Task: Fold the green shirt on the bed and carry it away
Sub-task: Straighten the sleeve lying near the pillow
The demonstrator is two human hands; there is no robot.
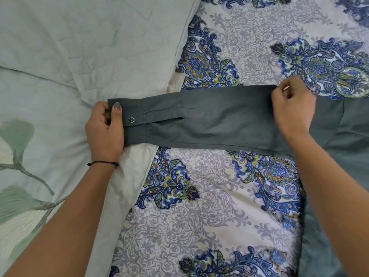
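The green shirt [209, 120] lies on the bed with one long sleeve stretched flat from right to left. Its cuff, with a metal snap button, is at the left end. My left hand [105, 128] grips the cuff, thumb on top of the cloth. My right hand [291, 108] pinches the sleeve's upper edge near the shoulder. The shirt's body runs off the right edge of the view and down the right side.
A pale green quilted blanket [60, 66] with a leaf print covers the left half of the bed. The bedsheet [209, 206] with blue paisley patterns covers the middle and right.
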